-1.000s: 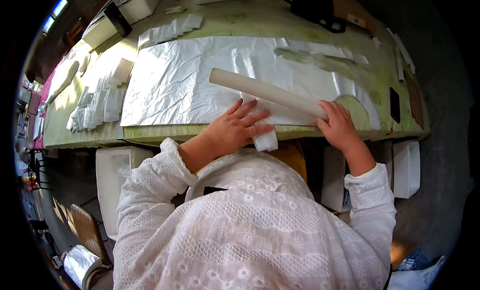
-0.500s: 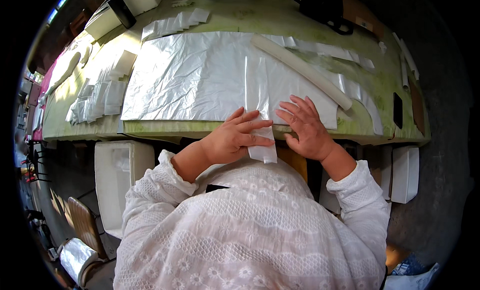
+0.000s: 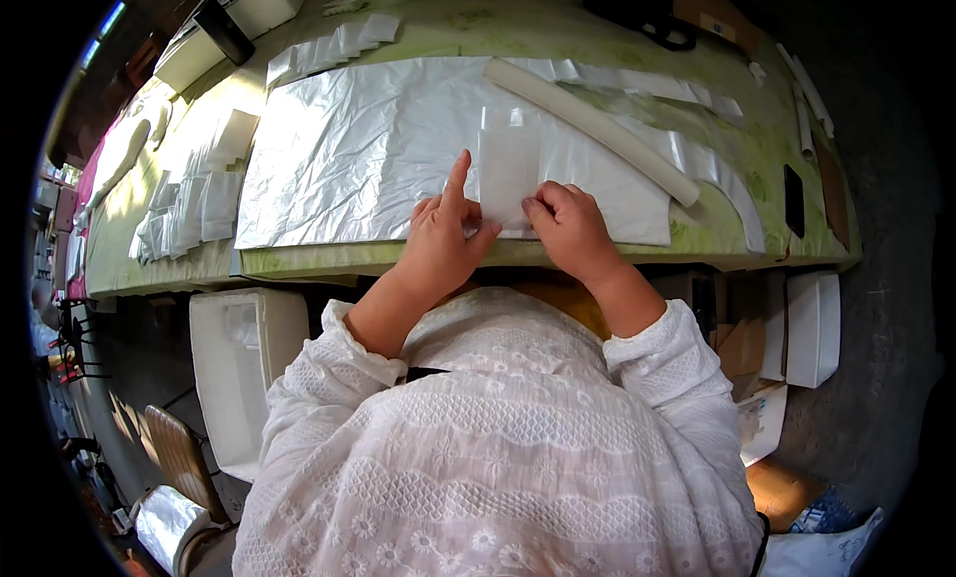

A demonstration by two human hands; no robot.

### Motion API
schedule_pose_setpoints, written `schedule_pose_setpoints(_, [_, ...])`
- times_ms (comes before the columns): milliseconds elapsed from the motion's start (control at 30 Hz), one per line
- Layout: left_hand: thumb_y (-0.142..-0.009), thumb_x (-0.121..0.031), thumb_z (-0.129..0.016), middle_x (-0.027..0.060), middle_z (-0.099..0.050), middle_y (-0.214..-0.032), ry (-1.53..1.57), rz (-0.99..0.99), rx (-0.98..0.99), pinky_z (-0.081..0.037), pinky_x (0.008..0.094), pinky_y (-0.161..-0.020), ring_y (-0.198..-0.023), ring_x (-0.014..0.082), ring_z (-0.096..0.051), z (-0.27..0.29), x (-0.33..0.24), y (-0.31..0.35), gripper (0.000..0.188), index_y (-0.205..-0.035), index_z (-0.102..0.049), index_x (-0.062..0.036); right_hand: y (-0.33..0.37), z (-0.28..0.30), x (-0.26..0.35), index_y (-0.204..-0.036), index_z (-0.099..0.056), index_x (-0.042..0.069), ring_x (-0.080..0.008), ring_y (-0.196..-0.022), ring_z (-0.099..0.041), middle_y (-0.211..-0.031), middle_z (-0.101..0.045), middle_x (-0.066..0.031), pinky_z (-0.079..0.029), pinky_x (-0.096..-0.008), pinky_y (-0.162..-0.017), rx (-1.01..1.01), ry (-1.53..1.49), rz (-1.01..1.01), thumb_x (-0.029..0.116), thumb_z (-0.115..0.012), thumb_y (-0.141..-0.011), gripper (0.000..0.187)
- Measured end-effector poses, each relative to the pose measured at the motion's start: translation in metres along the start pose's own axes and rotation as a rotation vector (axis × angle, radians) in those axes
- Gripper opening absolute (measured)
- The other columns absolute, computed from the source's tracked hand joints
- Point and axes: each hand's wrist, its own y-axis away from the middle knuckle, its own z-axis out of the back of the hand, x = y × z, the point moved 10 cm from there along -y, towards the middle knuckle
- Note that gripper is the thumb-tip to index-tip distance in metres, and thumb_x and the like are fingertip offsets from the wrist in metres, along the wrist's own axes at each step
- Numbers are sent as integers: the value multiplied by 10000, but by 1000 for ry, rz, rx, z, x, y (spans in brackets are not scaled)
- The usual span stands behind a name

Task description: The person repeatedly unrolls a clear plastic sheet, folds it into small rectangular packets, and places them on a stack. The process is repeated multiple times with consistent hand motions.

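Observation:
A flat, translucent plastic bag (image 3: pixel 510 164) lies upright on the silvery plastic sheet (image 3: pixel 349 149) in front of me. At its lower right corner my right hand (image 3: pixel 570 227) is closed, thumb and fingers pinching the edge. My left hand (image 3: pixel 440 233) is at the bag's lower left, thumb against the corner. Its index finger points up and away, while the other fingers are partly curled. A long whitish tube (image 3: pixel 597 129) lies slantwise across the sheet, beyond my right hand.
Folded clear bags (image 3: pixel 189 214) lie in overlapping rows at the left, with another row (image 3: pixel 334 47) at the back. Plastic strips (image 3: pixel 717 184) and a black phone (image 3: pixel 794 201) are at the right. Below the table's near edge stands a white foam box (image 3: pixel 249 378).
The plastic bag, folded over the table edge before, now lies flat on the sheet. My left hand has turned upward with its index finger raised; my right hand has gone from spread to pinching.

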Motion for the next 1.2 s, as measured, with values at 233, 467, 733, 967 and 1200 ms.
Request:
schedule_pose_setpoints(233, [-897,-281,-767,111,-637,-1248,-209,31,-74,-401,491,-1058,-1154,304,-608,5,-2,-16,921,-1621,-241,-64,-15,-12,-19,-868,-656,42,-422,-755,-681,-775,-706,-184,-543,-525,-727,42,231,-193,233,-614,-934,206])
schedule_pose_setpoints(467, [-887,-660,-645,145,-365,-1637,-387,-326,182,-203,633,-1224,-1542,374,-275,-28,-29,-29,921,-1573,-383,-105,-15,-14,-15,-1022,-634,46,-369,-784,-713,-792,-732,-155,-557,-488,-764,52,290,-251,228,-646,-905,216])
schedule_pose_setpoints(733, [-857,-565,-721,135,-352,-1649,-439,-391,322,-187,616,-1238,-1550,321,-278,-34,-41,-11,919,-1591,-366,-141,20,-7,-2,-1107,-603,49,-302,-721,-677,-781,-699,-86,-551,-423,-711,57,70,-150,91,-729,-842,296])
schedule_pose_setpoints(967, [-783,-220,-820,98,-426,-1607,-340,-488,392,-224,612,-1227,-1523,298,-340,-37,-58,16,849,-1543,-449,-151,44,31,24,-1079,-649,93,-308,-1081,-615,-1068,-709,-70,-466,-455,-978,-90,78,213,40,-683,-813,274])
schedule_pose_setpoints(1200, [-817,-117,-756,98,-712,-1220,-42,-220,125,-420,484,-1108,-1238,320,-608,-15,-16,-19,426,-1238,-698,-92,31,20,10,-1053,-670,102,-313,-1103,-613,-1104,-718,-49,-448,-440,-1014,-1,194,311,62,-703,-792,266])
